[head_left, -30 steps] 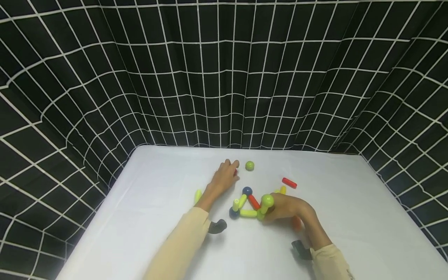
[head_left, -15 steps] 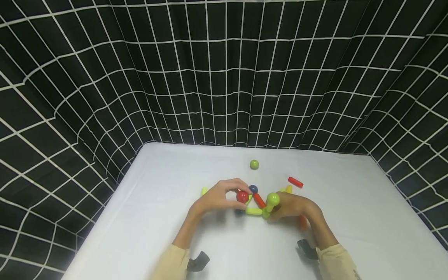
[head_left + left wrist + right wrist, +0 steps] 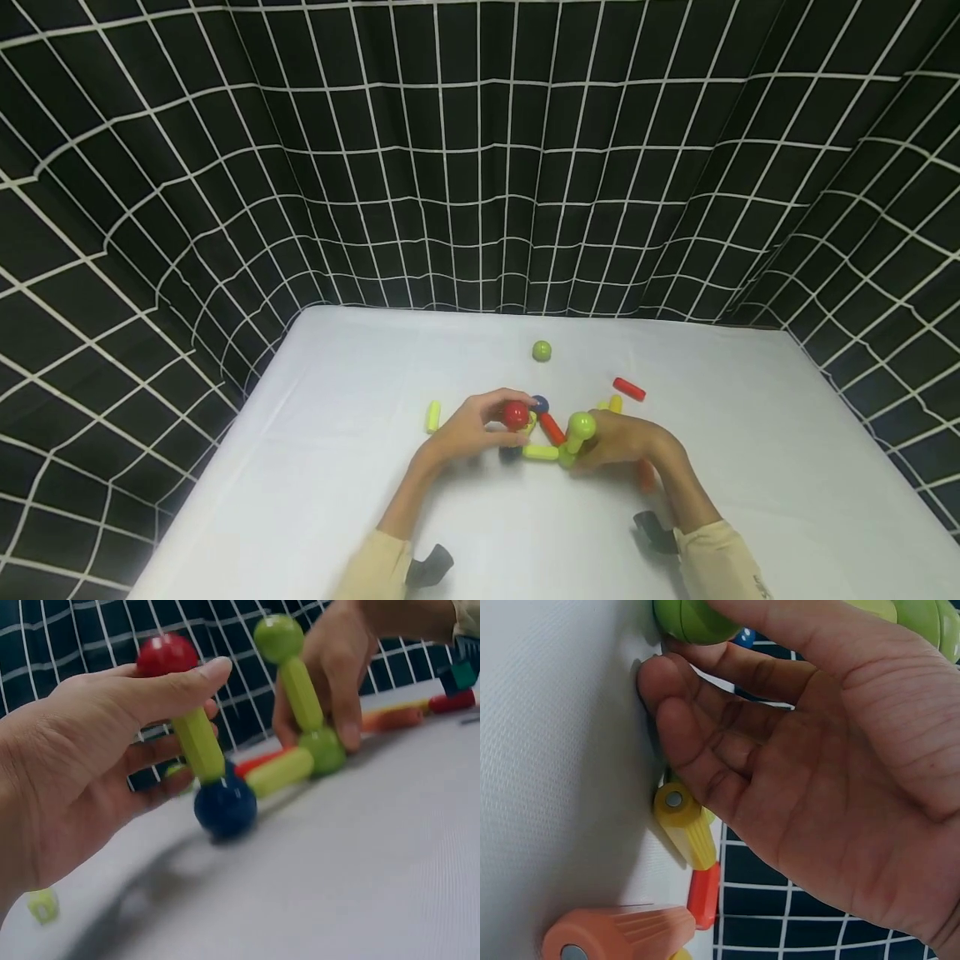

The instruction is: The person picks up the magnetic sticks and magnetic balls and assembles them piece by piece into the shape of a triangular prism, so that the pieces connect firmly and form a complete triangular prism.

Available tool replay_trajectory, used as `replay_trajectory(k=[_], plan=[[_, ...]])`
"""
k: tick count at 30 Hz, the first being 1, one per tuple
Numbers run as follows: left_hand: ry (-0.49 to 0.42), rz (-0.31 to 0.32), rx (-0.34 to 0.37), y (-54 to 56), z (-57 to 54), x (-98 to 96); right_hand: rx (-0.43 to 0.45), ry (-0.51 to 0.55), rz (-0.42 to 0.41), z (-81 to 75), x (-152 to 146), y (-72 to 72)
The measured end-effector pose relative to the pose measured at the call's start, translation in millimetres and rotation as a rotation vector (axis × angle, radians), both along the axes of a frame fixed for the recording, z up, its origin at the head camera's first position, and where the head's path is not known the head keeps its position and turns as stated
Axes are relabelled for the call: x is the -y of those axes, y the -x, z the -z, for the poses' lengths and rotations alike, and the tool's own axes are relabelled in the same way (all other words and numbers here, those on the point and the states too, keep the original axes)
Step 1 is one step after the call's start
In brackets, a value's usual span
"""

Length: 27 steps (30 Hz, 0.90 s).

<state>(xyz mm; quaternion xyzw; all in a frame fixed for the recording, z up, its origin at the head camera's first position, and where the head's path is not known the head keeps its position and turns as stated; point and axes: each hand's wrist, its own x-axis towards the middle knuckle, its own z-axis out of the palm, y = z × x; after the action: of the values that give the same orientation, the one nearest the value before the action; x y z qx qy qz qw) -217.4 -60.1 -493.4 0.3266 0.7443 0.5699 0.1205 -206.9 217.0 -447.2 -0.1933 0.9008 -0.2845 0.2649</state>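
Note:
My left hand (image 3: 468, 429) pinches a red ball (image 3: 169, 654) between thumb and fingers. The ball sits on top of a slanted yellow-green rod (image 3: 201, 746), whose lower end meets a blue ball (image 3: 225, 806) on the table. My right hand (image 3: 626, 437) grips the lower green ball (image 3: 322, 750) at another corner of this structure. From that ball rises a second yellow-green rod (image 3: 302, 694) with an upper green ball (image 3: 582, 426) on it. A lying yellow-green rod (image 3: 541, 452) and a red rod (image 3: 552, 428) join the corners; a far blue ball (image 3: 539, 404) ends the red one.
On the white table (image 3: 360, 358) a loose green ball (image 3: 542, 351) lies at the back. A loose yellow-green rod (image 3: 433, 417) is at left. Beyond my right hand lie a red rod (image 3: 629, 389), a yellow rod (image 3: 686, 825) and an orange rod (image 3: 622, 934).
My left hand took the red ball from the back of the table and brought it nearer, onto the upright rod above the blue ball. The right hand keeps its grip in place.

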Motion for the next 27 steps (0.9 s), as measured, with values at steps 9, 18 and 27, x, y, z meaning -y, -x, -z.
replay_trajectory(k=[9, 18, 27], plan=[[0.103, -0.045, -0.036, 2.8, 29.3, 0.2, -0.133, 0.024, -0.034, -19.4, -20.3, 4.5], [0.113, -0.044, -0.074, 4.3, 29.5, 2.5, -0.389, 0.001, 0.278, -39.8, -63.4, 6.8], [0.127, -0.044, -0.080, 4.8, 32.1, 1.2, -0.260, -0.047, 0.103, -19.7, -41.6, 12.1]])
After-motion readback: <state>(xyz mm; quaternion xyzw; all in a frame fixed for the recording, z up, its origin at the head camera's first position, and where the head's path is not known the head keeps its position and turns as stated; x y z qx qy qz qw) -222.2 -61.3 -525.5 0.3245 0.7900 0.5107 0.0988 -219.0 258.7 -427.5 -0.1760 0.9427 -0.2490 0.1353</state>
